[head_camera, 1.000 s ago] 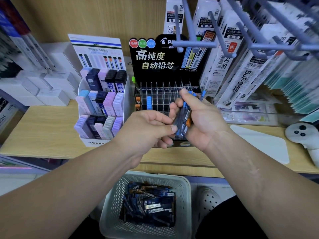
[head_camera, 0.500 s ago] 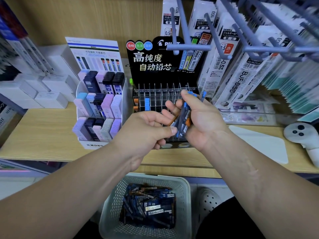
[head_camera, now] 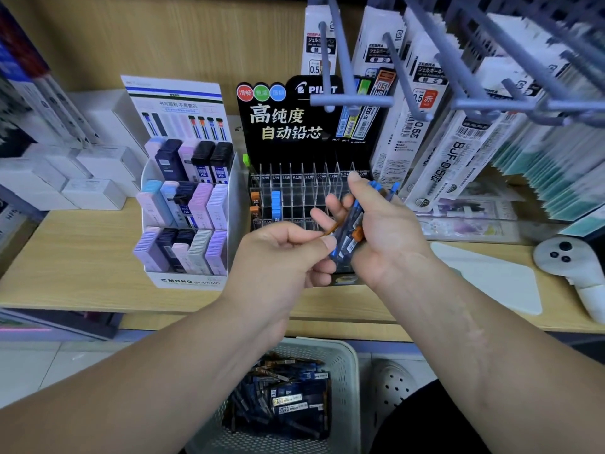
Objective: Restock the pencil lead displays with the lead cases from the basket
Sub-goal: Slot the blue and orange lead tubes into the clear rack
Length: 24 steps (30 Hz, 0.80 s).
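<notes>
Pinching one orange-capped case (head_camera: 328, 231) in my left hand (head_camera: 281, 253); my right hand (head_camera: 389, 234) is gripping a bundle of lead cases (head_camera: 349, 229) before the clear display (head_camera: 304, 198) near the shelf (head_camera: 82, 257) front edge, basket (head_camera: 353, 371) below. Risk: my tugging may be loosening the bundle, spilling cases.

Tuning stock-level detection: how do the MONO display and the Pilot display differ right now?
Fill: the MONO display is packed across all three tiers. The Pilot display is mostly empty, with orange and blue lead cases only in slots at its left end.
Build: the MONO display is a white stepped stand, while the Pilot display is a rack of clear dividers under a black backboard.
Shared: both stand side by side on the wooden shelf.
</notes>
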Each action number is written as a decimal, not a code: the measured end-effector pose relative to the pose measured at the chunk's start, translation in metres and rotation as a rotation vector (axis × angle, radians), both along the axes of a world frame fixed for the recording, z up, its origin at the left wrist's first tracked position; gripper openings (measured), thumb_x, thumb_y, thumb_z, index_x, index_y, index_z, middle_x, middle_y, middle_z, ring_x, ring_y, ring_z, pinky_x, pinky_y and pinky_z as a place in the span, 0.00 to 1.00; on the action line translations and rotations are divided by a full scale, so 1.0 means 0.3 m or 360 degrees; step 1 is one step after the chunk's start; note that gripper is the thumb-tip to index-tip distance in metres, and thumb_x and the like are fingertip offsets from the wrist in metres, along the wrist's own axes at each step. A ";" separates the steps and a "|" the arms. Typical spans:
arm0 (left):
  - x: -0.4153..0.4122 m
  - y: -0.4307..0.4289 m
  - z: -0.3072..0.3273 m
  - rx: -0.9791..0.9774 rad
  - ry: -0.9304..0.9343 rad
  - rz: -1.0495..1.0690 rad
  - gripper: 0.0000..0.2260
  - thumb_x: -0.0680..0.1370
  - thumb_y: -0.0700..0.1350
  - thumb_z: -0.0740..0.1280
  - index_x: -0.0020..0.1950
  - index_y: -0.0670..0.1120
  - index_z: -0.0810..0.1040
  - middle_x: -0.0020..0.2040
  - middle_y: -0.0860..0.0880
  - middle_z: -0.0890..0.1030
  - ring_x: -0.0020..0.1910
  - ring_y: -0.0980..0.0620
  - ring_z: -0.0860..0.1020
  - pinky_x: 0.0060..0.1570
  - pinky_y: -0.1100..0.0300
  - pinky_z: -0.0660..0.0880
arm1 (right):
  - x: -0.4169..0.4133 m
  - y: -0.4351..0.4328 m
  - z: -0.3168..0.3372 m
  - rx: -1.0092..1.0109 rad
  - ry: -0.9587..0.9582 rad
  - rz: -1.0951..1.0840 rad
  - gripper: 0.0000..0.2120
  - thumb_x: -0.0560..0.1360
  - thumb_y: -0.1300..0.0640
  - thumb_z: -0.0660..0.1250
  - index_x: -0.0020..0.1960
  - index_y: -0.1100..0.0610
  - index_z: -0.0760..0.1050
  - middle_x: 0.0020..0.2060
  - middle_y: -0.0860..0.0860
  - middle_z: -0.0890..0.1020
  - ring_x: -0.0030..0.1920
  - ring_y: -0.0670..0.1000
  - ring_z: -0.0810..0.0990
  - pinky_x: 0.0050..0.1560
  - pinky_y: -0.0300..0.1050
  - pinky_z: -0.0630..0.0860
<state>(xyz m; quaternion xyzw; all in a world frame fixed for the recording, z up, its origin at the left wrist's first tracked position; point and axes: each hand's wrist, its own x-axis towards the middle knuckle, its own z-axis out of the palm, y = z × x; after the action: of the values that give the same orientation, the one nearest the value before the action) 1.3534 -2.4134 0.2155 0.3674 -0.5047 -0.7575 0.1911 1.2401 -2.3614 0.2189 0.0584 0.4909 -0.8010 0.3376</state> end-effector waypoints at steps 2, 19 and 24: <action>0.006 0.001 0.006 0.0068 0.0015 -0.0004 0.05 0.74 0.34 0.73 0.40 0.40 0.79 0.34 0.43 0.83 0.34 0.48 0.83 0.33 0.60 0.80 | -0.003 0.001 0.001 0.0015 -0.0009 -0.0009 0.06 0.79 0.59 0.71 0.50 0.60 0.75 0.31 0.53 0.75 0.33 0.51 0.83 0.35 0.52 0.83; 0.054 -0.029 0.029 0.0102 0.0046 0.0116 0.06 0.76 0.32 0.69 0.41 0.40 0.76 0.41 0.39 0.85 0.40 0.44 0.86 0.38 0.59 0.82 | -0.038 -0.006 0.001 0.0228 0.0036 -0.0062 0.02 0.81 0.61 0.68 0.52 0.58 0.76 0.32 0.52 0.76 0.28 0.49 0.81 0.33 0.45 0.82; 0.076 -0.076 0.028 0.0004 0.0061 0.0136 0.15 0.75 0.29 0.68 0.33 0.44 0.70 0.41 0.39 0.85 0.41 0.44 0.86 0.35 0.60 0.80 | -0.027 -0.012 0.010 0.0252 0.0049 0.0091 0.05 0.79 0.62 0.69 0.45 0.57 0.77 0.29 0.52 0.76 0.25 0.48 0.76 0.25 0.39 0.74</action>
<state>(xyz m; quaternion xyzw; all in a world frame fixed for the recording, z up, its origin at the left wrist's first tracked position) 1.3762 -2.4361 0.2240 0.3742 -0.4839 -0.7561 0.2326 1.2319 -2.3649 0.2220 0.0585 0.5593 -0.7505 0.3471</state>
